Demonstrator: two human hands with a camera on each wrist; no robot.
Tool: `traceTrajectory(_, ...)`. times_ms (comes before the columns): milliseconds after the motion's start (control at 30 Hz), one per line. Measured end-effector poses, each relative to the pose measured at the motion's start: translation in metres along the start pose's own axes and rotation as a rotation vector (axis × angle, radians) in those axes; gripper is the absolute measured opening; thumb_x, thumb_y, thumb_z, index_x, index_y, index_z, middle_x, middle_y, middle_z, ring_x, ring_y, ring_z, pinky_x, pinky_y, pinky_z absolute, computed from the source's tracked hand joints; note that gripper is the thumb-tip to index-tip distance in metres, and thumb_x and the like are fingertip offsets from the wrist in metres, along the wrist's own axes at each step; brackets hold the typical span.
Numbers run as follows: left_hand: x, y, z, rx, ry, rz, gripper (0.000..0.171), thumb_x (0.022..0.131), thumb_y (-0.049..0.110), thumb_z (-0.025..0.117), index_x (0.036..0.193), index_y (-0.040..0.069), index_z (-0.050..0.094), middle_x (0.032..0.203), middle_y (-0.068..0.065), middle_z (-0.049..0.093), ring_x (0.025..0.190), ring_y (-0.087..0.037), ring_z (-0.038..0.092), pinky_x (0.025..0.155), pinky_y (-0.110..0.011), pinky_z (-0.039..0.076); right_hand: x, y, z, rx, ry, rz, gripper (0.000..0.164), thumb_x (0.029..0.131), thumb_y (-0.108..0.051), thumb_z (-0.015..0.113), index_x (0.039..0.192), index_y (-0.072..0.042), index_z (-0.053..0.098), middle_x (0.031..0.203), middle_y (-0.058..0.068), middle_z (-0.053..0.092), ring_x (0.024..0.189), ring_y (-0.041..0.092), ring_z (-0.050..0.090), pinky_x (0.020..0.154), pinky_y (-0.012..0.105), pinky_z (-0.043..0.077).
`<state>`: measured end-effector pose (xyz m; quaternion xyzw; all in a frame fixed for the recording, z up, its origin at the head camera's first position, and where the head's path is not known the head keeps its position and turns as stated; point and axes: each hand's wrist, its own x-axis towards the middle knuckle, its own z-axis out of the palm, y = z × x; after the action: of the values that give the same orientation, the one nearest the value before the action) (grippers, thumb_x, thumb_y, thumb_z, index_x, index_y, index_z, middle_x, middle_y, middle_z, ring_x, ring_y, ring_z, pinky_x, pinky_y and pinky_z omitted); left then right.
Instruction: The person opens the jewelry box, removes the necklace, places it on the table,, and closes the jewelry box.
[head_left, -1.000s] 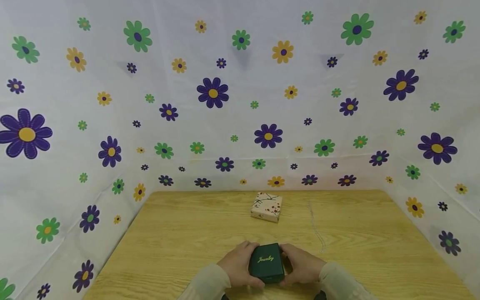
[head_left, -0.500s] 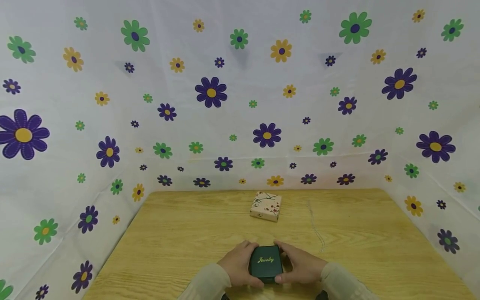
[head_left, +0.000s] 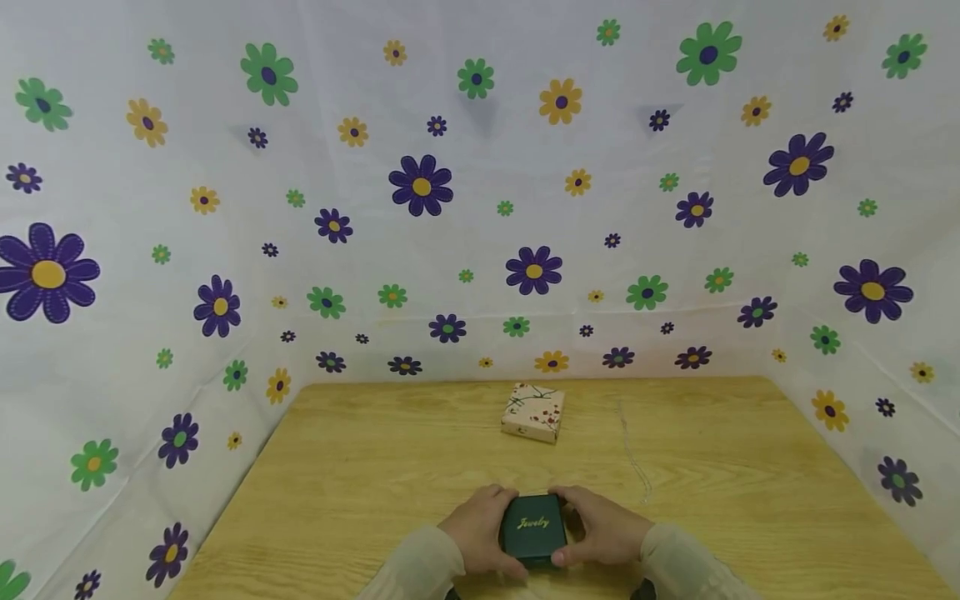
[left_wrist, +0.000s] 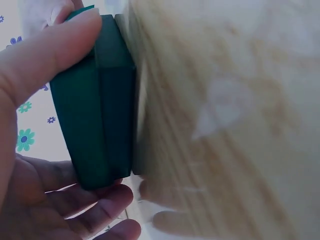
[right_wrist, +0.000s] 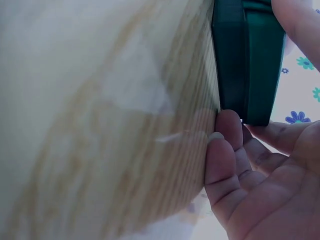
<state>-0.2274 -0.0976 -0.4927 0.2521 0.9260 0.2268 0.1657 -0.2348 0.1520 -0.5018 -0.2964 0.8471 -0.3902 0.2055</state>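
In the head view a dark green jewelry box (head_left: 533, 527) with gold lettering on its lid sits on the table near the front edge, between both hands. My left hand (head_left: 480, 531) grips its left side; in the left wrist view the thumb (left_wrist: 75, 47) presses on the lid while the other fingers bend around the far side. My right hand (head_left: 606, 528) holds the opposite side, thumb at the near right corner. A seam runs between lid and base in both wrist views, and the lid looks down on the base. Whatever is inside the box is hidden.
A cream box (head_left: 533, 413) with a floral branch print lies farther back on the wooden table (head_left: 360, 467). To its right a thin silver chain (head_left: 632, 454) stretches across the tabletop. White flower-printed sheeting (head_left: 480, 233) walls off the back and both sides.
The jewelry box has turned slightly to sit squarer to the front edge. My right thumb has moved up to the box's near right corner. The left hand has barely moved.
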Motion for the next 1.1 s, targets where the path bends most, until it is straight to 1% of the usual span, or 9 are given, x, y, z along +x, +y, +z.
traceTrajectory(133,0.001,0.002,-0.001,0.036,-0.011,-0.007,0.102,0.062,0.059,0.084,0.141,0.009,0.044,0.122,0.003,0.049,0.110,-0.011,0.047,0.097,-0.034,0.043,0.000,0.001,0.001,-0.001,0.002,-0.008,0.084,0.083,-0.040,0.076,0.145,-0.001,0.034,0.133,0.005,0.047,0.119,0.024,0.047,0.099,0.041,0.039)
traceTrajectory(267,0.002,0.002,-0.002,0.046,-0.012,-0.009,0.102,0.060,0.059,0.084,0.140,0.010,0.045,0.119,0.005,0.049,0.107,-0.010,0.046,0.096,-0.033,0.044,0.000,0.000,0.000,-0.012,0.002,-0.005,0.084,0.082,-0.040,0.076,0.144,-0.001,0.035,0.132,0.004,0.047,0.118,0.022,0.047,0.098,0.039,0.039)
traceTrajectory(433,0.001,-0.003,0.002,0.032,-0.002,0.001,0.106,0.062,0.063,0.081,0.143,0.009,0.041,0.124,0.002,0.047,0.113,-0.012,0.046,0.098,-0.035,0.043,0.001,-0.001,-0.001,-0.017,-0.009,0.003,0.088,0.082,-0.041,0.076,0.146,0.000,0.031,0.134,0.006,0.047,0.120,0.024,0.047,0.100,0.042,0.039)
traceTrajectory(600,-0.001,-0.010,0.005,0.025,0.009,-0.001,0.107,0.064,0.067,0.077,0.148,0.015,0.036,0.129,-0.002,0.046,0.115,-0.017,0.044,0.097,-0.037,0.044,0.003,-0.002,-0.003,-0.041,-0.037,0.016,0.103,0.077,-0.043,0.080,0.151,-0.002,0.020,0.140,0.009,0.042,0.124,0.023,0.045,0.103,0.047,0.036)
traceTrajectory(700,-0.002,-0.011,0.004,0.025,0.010,-0.015,0.106,0.064,0.068,0.076,0.149,0.019,0.036,0.126,-0.002,0.048,0.111,-0.016,0.044,0.095,-0.038,0.044,0.004,-0.002,-0.004,-0.048,-0.051,0.013,0.104,0.075,-0.042,0.081,0.151,-0.004,0.022,0.143,0.008,0.041,0.127,0.023,0.043,0.104,0.047,0.035)
traceTrajectory(800,-0.003,-0.011,0.003,0.018,0.008,-0.032,0.109,0.062,0.068,0.077,0.149,0.019,0.034,0.127,-0.004,0.048,0.112,-0.017,0.045,0.097,-0.039,0.043,0.005,-0.003,-0.005,-0.055,-0.051,0.009,0.099,0.075,-0.042,0.081,0.149,-0.003,0.028,0.142,0.006,0.042,0.127,0.023,0.043,0.104,0.046,0.036)
traceTrajectory(833,-0.003,-0.011,0.003,0.019,0.011,-0.032,0.110,0.062,0.067,0.079,0.150,0.018,0.034,0.128,-0.005,0.048,0.113,-0.018,0.045,0.097,-0.040,0.043,0.005,-0.004,-0.005,-0.065,-0.047,0.007,0.098,0.075,-0.042,0.082,0.148,-0.003,0.030,0.141,0.006,0.043,0.126,0.023,0.043,0.103,0.046,0.036)
traceTrajectory(967,-0.006,-0.010,0.002,0.008,0.038,-0.022,0.112,0.061,0.060,0.083,0.150,0.015,0.032,0.133,-0.007,0.047,0.120,-0.020,0.045,0.101,-0.040,0.041,0.003,-0.006,-0.008,-0.074,-0.035,0.003,0.094,0.075,-0.040,0.082,0.147,-0.004,0.033,0.136,0.003,0.048,0.112,0.018,0.052,0.094,0.038,0.044)
traceTrajectory(1100,-0.009,-0.010,0.004,-0.017,0.057,-0.011,0.111,0.062,0.057,0.084,0.150,0.013,0.032,0.138,-0.007,0.045,0.125,-0.021,0.044,0.103,-0.039,0.040,0.001,-0.005,-0.010,-0.057,-0.035,0.002,0.093,0.075,-0.037,0.083,0.147,-0.004,0.033,0.133,0.001,0.049,0.099,0.014,0.055,0.085,0.032,0.046)
